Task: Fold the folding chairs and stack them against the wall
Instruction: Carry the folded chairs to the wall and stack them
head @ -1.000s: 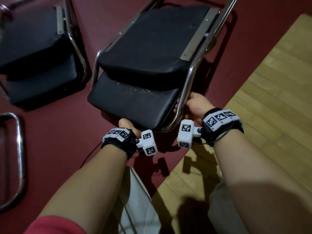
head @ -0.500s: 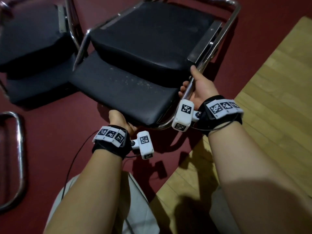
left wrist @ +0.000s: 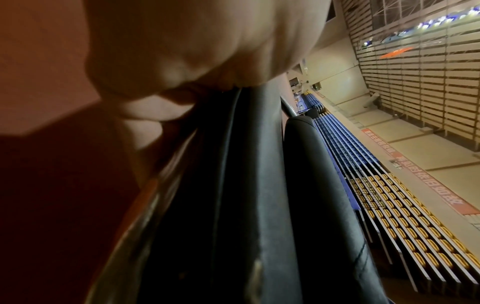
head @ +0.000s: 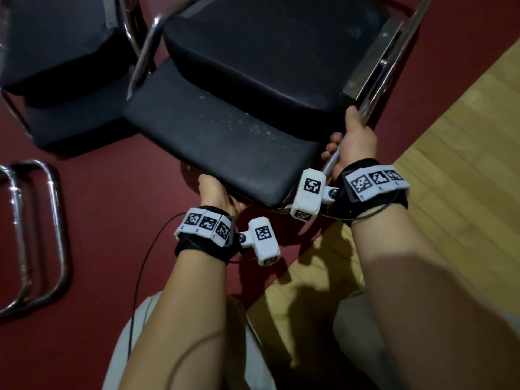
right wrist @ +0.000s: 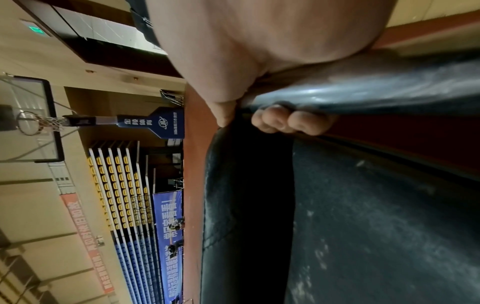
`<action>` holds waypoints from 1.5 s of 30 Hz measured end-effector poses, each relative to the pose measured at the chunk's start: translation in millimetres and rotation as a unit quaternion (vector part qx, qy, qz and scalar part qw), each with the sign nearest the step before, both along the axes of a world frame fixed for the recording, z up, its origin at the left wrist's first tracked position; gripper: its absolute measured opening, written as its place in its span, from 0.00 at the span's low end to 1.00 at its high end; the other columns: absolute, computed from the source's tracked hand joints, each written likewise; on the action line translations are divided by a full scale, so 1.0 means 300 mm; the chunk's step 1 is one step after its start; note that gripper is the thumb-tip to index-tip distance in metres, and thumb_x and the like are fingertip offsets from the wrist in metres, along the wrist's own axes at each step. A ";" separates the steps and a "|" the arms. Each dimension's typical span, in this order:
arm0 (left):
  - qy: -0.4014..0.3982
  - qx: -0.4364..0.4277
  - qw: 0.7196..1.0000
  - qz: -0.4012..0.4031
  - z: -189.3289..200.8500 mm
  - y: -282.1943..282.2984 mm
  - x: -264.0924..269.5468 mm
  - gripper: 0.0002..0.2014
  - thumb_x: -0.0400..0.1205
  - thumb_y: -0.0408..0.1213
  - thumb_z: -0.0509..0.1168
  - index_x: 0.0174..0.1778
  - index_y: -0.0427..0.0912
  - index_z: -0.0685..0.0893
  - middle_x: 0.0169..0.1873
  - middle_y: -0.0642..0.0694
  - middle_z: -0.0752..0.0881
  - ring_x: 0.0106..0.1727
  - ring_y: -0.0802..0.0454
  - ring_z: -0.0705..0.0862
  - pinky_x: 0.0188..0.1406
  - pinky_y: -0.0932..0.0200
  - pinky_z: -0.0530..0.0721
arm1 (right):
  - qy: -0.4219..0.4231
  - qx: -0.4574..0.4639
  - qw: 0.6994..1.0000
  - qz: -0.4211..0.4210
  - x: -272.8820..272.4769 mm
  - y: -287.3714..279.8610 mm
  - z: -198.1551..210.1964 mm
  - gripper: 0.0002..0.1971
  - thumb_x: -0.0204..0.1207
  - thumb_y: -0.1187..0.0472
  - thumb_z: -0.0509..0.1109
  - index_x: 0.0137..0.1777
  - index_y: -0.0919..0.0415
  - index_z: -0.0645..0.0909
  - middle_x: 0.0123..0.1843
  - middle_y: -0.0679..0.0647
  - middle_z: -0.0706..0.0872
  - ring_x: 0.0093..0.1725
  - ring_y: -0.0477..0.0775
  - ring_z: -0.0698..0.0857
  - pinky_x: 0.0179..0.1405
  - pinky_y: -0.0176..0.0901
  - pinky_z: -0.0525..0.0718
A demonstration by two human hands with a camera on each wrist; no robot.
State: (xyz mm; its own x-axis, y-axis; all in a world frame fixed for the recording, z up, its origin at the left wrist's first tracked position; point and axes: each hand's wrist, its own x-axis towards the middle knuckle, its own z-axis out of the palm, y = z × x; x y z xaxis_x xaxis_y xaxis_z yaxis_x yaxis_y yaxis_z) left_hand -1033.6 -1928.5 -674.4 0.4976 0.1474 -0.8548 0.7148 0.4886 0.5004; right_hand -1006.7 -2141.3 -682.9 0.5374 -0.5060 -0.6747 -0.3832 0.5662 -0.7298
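Observation:
A folded black padded chair [head: 239, 114] with a chrome tube frame is held tilted above the dark red floor. My right hand [head: 353, 142] grips the chrome side tube [head: 374, 88] on its right; in the right wrist view the fingertips [right wrist: 291, 121] curl round the tube [right wrist: 363, 92]. My left hand [head: 216, 192] holds the near lower edge of the chair from underneath, its fingers hidden under the pad. The left wrist view has the left hand's fingers [left wrist: 145, 111] curled against the chair's frame edge [left wrist: 166, 181]. A second folded black chair [head: 62, 71] lies at the upper left.
A chrome frame loop [head: 36, 235] of another chair lies on the red floor at the left. Light wooden flooring [head: 450, 192] runs along the right side. The wrist views show rows of blue and yellow bleachers [left wrist: 376, 195] and a basketball hoop [right wrist: 33, 123].
The held chair has swung left and up toward the second chair. My right hand slid further up the side tube; my left hand stayed under the near edge.

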 end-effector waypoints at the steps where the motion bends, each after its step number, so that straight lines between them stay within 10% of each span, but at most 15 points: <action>1: 0.005 -0.002 1.000 -0.002 0.022 -0.015 -0.006 0.25 0.86 0.54 0.54 0.71 0.44 0.83 0.56 0.45 0.92 0.54 0.41 0.92 0.38 0.44 0.90 | 0.008 0.003 1.000 0.000 -0.004 -0.016 0.021 0.15 0.82 0.44 0.67 0.53 0.56 0.74 0.28 0.51 0.73 0.22 0.48 0.70 0.23 0.39 0.73; 17: 0.115 0.065 0.991 -0.018 0.754 -0.202 -0.029 0.25 0.87 0.51 0.50 0.67 0.42 0.86 0.49 0.42 0.93 0.50 0.39 0.92 0.36 0.44 0.90 | 0.178 0.093 0.979 0.030 -0.024 -0.242 0.713 0.24 0.83 0.40 0.65 0.63 0.62 0.79 0.27 0.50 0.74 0.22 0.48 0.74 0.25 0.38 0.78; 25: 0.109 0.092 0.989 -0.041 1.268 -0.331 0.095 0.24 0.86 0.51 0.52 0.67 0.41 0.84 0.52 0.38 0.92 0.53 0.35 0.91 0.35 0.44 0.89 | 0.212 0.162 0.964 -0.020 0.076 -0.357 1.152 0.17 0.85 0.44 0.64 0.45 0.59 0.76 0.28 0.50 0.72 0.22 0.47 0.70 0.16 0.31 0.73; 35: 0.100 0.039 0.991 -0.077 1.777 -0.535 0.304 0.39 0.80 0.74 0.50 0.65 0.43 0.84 0.55 0.41 0.91 0.59 0.40 0.87 0.57 0.45 0.83 | 0.237 0.186 0.953 -0.015 0.198 -0.537 1.548 0.08 0.90 0.63 0.57 0.48 0.64 0.71 0.35 0.56 0.73 0.28 0.50 0.70 0.15 0.32 0.76; 40: 0.056 0.017 0.985 -0.159 1.926 -0.641 0.467 0.21 0.80 0.50 0.72 0.64 0.40 0.86 0.55 0.40 0.92 0.59 0.40 0.89 0.69 0.42 0.82 | 0.201 0.128 0.970 0.051 0.367 -0.649 1.681 0.17 0.90 0.61 0.57 0.73 0.69 0.73 0.60 0.58 0.82 0.34 0.51 0.74 0.41 0.42 0.81; 45: 0.001 0.081 0.978 -0.192 2.025 -0.699 0.713 0.19 0.77 0.30 0.74 0.63 0.31 0.82 0.44 0.35 0.92 0.45 0.37 0.92 0.51 0.33 0.89 | 0.175 0.143 0.971 0.074 0.580 -0.712 1.748 0.09 0.88 0.64 0.58 0.51 0.68 0.77 0.45 0.60 0.78 0.40 0.56 0.78 0.49 0.46 0.76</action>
State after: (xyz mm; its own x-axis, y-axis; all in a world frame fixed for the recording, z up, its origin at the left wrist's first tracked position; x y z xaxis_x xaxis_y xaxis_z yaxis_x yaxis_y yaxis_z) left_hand -819.6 -2138.2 -66.9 0.5408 0.0842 -0.8370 0.8314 0.0980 0.5470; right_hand -832.8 -2354.8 -158.5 0.3022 -0.2054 -0.9309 -0.6727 0.6459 -0.3609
